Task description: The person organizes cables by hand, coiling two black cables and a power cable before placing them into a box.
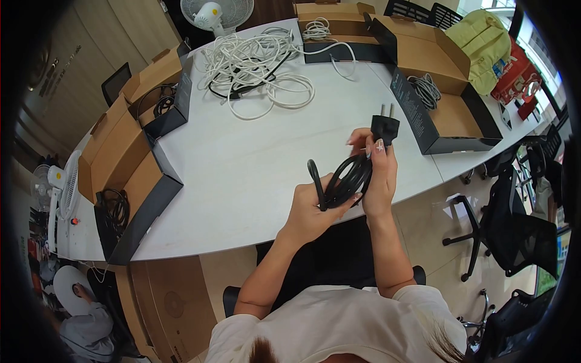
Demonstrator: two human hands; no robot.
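Observation:
A coiled black cable [349, 181] is held between my two hands above the front of the white table [242, 181]. My left hand [311, 209] is wrapped round the lower left part of the coil, where one loop stands up. Near the plug, my right hand [378, 172] grips the other side of the bundle. The black two-pin plug [385, 128] points away from me, its pins upward in the view. Farther back lies a tangled heap of white cables [248, 60] with a black cable among them.
Open boxes with black cables stand at the left [136, 193] and back left [172, 115]. Boxes with pale cables stand at the back [345, 51] and right [448, 136]. A fan [209, 15] is behind the table. Another person [88, 330] sits lower left.

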